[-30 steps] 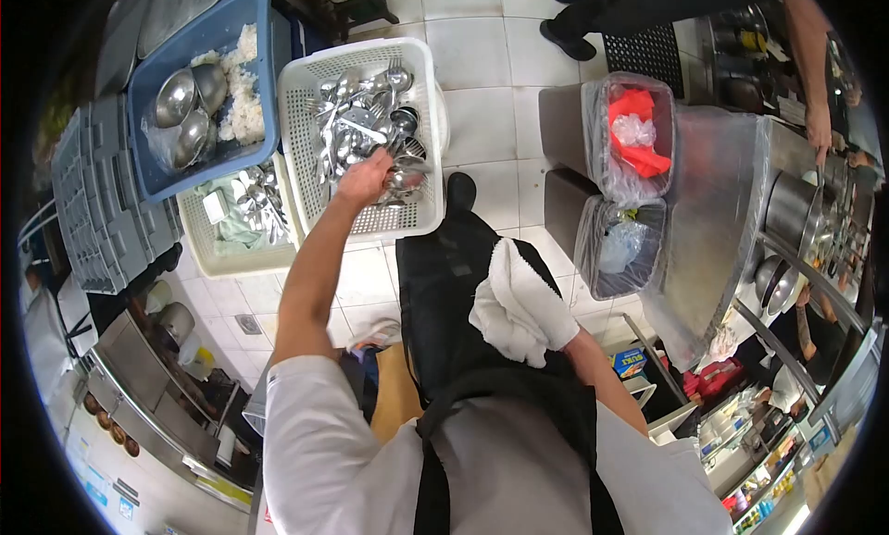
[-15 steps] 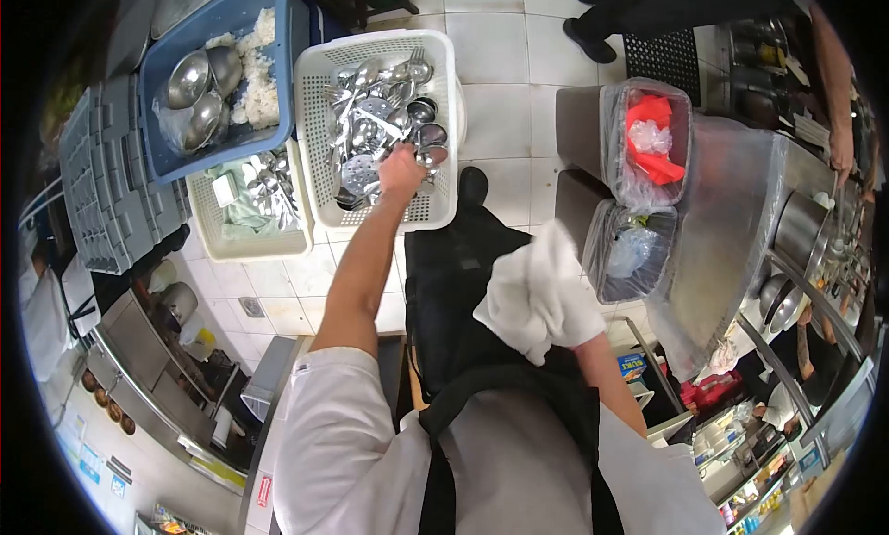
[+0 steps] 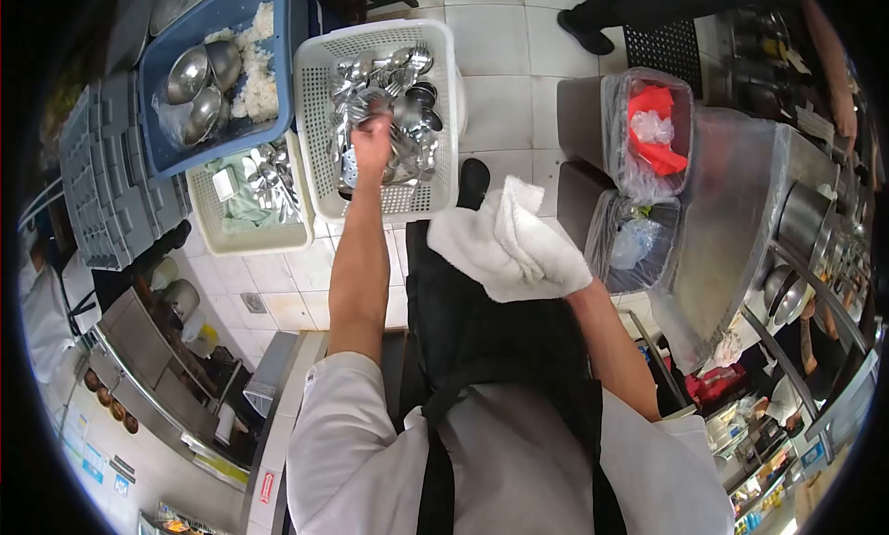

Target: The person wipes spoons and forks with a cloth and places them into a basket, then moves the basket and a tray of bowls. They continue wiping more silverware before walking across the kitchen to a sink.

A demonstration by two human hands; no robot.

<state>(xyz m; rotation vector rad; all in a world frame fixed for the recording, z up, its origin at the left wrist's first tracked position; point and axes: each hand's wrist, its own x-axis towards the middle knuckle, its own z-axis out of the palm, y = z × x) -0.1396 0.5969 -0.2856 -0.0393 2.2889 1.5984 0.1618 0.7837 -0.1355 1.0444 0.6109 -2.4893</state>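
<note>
My left hand [image 3: 372, 146] reaches into a white perforated basket [image 3: 378, 35] full of loose metal cutlery [image 3: 407, 68], with spoons, forks and black-looking ladles or bowls among it. Its fingers are blurred over the pile, beside shiny metal pieces that are smeared too, so I cannot see whether it grips one. A folded white towel [image 3: 509, 243] covers my right hand [image 3: 583, 292], which holds it up in front of my black apron. The fingers under the cloth are hidden.
A blue tub [image 3: 285, 63] with metal bowls and rice stands left of the basket. Below it is a smaller cream bin [image 3: 215, 239] with cutlery and a green cloth. Two lined trash bins [image 3: 583, 128] stand right. Another person's dark-clad leg and shoe [image 3: 588, 33] are at top right.
My left hand has moved up and left within the basket, and cutlery there has shifted. My right hand has brought the towel up and left.
</note>
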